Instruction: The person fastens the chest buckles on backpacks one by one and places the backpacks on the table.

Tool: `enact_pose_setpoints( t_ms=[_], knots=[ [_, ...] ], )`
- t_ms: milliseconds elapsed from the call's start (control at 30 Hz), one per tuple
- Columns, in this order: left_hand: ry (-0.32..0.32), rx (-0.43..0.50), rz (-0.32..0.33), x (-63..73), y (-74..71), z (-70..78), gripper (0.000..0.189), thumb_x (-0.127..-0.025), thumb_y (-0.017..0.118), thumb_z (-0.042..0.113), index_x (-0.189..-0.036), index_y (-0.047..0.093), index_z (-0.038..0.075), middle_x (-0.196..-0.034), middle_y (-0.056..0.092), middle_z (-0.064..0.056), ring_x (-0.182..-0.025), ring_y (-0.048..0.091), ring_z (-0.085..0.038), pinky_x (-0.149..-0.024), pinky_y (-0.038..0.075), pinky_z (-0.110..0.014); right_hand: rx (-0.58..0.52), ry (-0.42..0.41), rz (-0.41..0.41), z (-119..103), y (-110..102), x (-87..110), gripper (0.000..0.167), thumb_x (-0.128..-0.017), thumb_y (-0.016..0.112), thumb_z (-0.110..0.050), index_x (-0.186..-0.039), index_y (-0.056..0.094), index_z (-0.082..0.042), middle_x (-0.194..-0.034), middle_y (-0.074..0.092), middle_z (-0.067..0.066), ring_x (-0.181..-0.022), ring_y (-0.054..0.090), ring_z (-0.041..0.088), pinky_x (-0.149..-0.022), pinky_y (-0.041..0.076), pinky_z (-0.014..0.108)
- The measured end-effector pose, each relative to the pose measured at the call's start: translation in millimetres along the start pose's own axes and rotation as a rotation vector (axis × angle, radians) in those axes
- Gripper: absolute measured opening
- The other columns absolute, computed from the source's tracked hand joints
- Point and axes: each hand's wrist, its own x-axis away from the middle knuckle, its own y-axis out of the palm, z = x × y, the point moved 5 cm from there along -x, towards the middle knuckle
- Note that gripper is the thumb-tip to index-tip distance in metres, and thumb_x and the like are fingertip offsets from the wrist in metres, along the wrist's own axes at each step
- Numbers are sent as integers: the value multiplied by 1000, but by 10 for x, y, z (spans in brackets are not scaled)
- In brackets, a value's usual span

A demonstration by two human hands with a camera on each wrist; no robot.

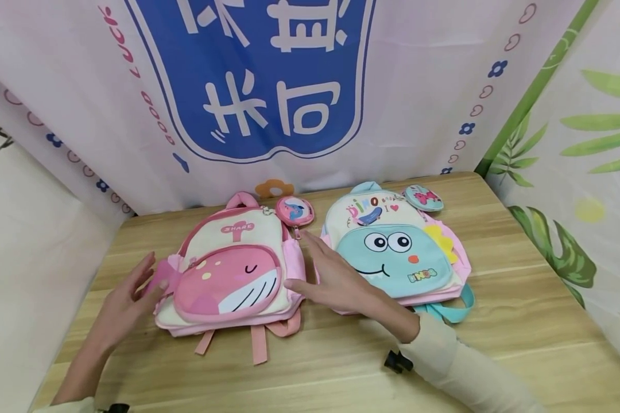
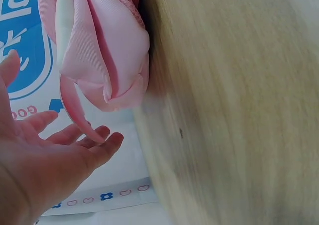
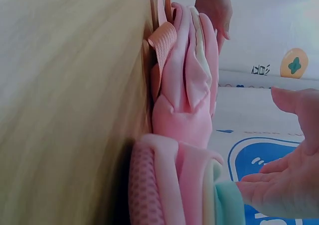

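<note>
The pink backpack (image 1: 229,272) is laid flat on the table (image 1: 522,321), between both hands. The left hand (image 1: 129,298), fingers relaxed, is set at its left edge; the right hand (image 1: 336,278), also released, is rested between it and the blue backpack (image 1: 392,252).

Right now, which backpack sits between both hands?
The pink whale backpack: left hand is at its left edge, right hand at its right. The blue dino backpack lies beyond the right hand.
</note>
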Motion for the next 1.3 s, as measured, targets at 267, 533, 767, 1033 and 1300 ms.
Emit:
enact_pose_setpoints(
  t_ms=[267, 533, 767, 1033, 1300],
  knots=[
    [-19, 78, -21, -40, 38, -93, 72, -114, 53, 36, -174, 17, 18, -173, 30, -27, -155, 40, -45, -92, 37, 5, -58, -17, 6, -5, 125, -85, 101, -99, 73, -52, -174, 14, -19, -182, 17, 3, -167, 21, 24, -134, 26, 52],
    [-59, 77, -48, -28, 108, -101, 71, -113, 54, 40, -171, 26, 11, -171, 34, -29, -147, 43, -57, -89, 42, 3, -98, 4, -2, 8, 255, -153, 98, -99, 74, -49, -174, 17, -22, -182, 18, 1, -168, 18, 27, -134, 25, 56],
    [-98, 36, -23, -25, 138, -153, 67, -112, 57, 40, -166, 38, 5, -167, 41, -29, -145, 48, -51, -86, 41, 4, -113, 22, -7, 25, 318, -166, 93, -99, 75, -45, -173, 24, -21, -181, 21, 5, -168, 19, 27, -133, 25, 57],
    [-118, 63, -17, -25, 168, -205, 67, -111, 59, 42, -163, 42, 5, -162, 45, -29, -113, 45, 23, -84, 47, 0, -133, 32, 12, 53, 357, -180, 91, -99, 76, -41, -172, 27, -17, -179, 22, 10, -165, 25, 31, -131, 29, 59],
    [-135, 75, -39, -32, 204, -262, 70, -110, 58, 44, -166, 38, 8, -164, 44, -29, -108, 40, 28, -82, 50, -3, -181, 89, 21, 102, 439, -219, 93, -99, 74, -39, -171, 23, -8, -176, 21, 20, -160, 33, 36, -131, 31, 57]
  ],
)
